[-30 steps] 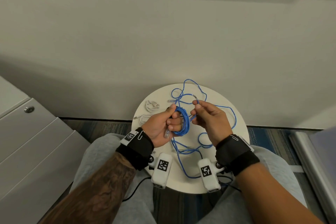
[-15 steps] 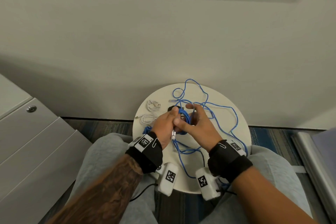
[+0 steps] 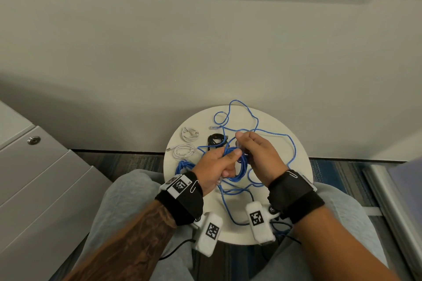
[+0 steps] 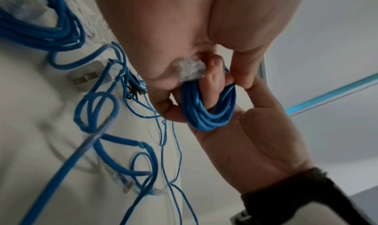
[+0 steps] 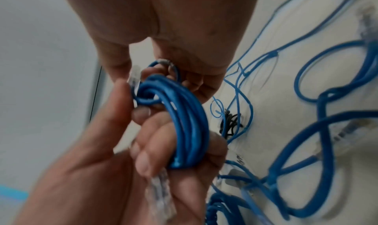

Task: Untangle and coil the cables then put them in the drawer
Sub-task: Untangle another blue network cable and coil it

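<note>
Over the round white table [image 3: 285,207] my left hand [image 3: 225,162] grips a small coil of blue cable [image 3: 238,170] [image 4: 208,112] [image 5: 186,123] looped round its fingers. A clear plug [image 5: 161,188] [image 4: 189,71] sticks out below that fist. My right hand [image 3: 243,141] is right beside it, slightly higher, and pinches a strand of the same blue cable [image 5: 163,63] at the coil's top. The rest of the blue cable [image 3: 271,132] lies in loose tangled loops across the table.
On the table's left part lie two coiled white cables [image 3: 189,133] [image 3: 182,150], a coiled black cable [image 3: 215,139] and another blue coil [image 3: 182,165]. A grey drawer cabinet [image 3: 45,178] with a lock [image 3: 33,140] stands at the left. A wall is behind the table.
The right hand went over the left hand's coil with a strand, then rose again beside it. The loose blue loops on the table shifted a little.
</note>
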A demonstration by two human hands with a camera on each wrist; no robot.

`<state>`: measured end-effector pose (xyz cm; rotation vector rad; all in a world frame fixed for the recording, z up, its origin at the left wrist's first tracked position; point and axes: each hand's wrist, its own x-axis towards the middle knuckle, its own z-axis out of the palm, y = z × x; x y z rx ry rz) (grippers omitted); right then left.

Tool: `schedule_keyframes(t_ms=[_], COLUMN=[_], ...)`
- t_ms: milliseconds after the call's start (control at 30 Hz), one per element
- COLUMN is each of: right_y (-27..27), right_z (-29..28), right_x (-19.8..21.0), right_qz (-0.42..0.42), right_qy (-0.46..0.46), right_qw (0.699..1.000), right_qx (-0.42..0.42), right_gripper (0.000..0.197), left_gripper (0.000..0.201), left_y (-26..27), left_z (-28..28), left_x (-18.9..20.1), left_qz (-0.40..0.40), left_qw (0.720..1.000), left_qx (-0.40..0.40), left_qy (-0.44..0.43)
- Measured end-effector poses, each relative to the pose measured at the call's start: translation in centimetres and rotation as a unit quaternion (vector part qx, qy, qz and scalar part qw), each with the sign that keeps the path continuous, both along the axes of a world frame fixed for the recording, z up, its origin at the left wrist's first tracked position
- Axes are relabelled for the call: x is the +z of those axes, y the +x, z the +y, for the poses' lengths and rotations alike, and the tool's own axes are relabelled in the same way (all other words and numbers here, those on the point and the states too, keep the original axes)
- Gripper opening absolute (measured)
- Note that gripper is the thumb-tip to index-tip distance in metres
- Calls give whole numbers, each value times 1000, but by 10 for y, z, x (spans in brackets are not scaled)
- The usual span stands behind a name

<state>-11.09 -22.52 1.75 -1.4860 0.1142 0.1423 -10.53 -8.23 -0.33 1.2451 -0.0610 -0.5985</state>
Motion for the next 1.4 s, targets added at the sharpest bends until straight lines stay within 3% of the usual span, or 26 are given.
schedule_keyframes(t_ms=[100,267,367,500,633,800,900,1000,1133,1300,1400], right_y=[2,1,2,0,-1,-1,0,0,-1,-5,-4], right_z=[-6,-6,-10,-12,-8,-8,-10,-10,-13,-12,-12], right_x=[2,3,6,7,6,9,12,12,11,16,12], right_qz=[-20,-67,-26,-6,-53,-17,-30,-89,-107,-94,6], right_qy=[13,-34,-21,-5,-49,-10,15,-28,-61,-64,-29], right_qw=[999,997,998,999,997,1000,999,991,985,992,999], right_qx=[24,16,44,48,8,23,-30,-100,-122,-62,14], right_gripper=[27,23,18,15,19,18,23,22,15,18,20], left_gripper=[20,25,33,20,22,26,33,26,29,28,17], left_y=[-1,3,2,1,2,0,2,4,4,6,7], left_z=[0,6,7,8,8,5,6,6,6,10,14], left_x=[2,0,-2,-3,-3,-3,3,6,5,12,13], left_qz=[20,-24,-63,-127,-127,-129,-101,-95,-74,-55,-49], left_qw=[1000,1000,997,984,980,980,986,987,989,994,997], left_qx=[9,-6,-1,-17,-15,3,7,-7,-57,-36,-24], left_qy=[-10,13,47,119,150,152,129,131,118,89,59])
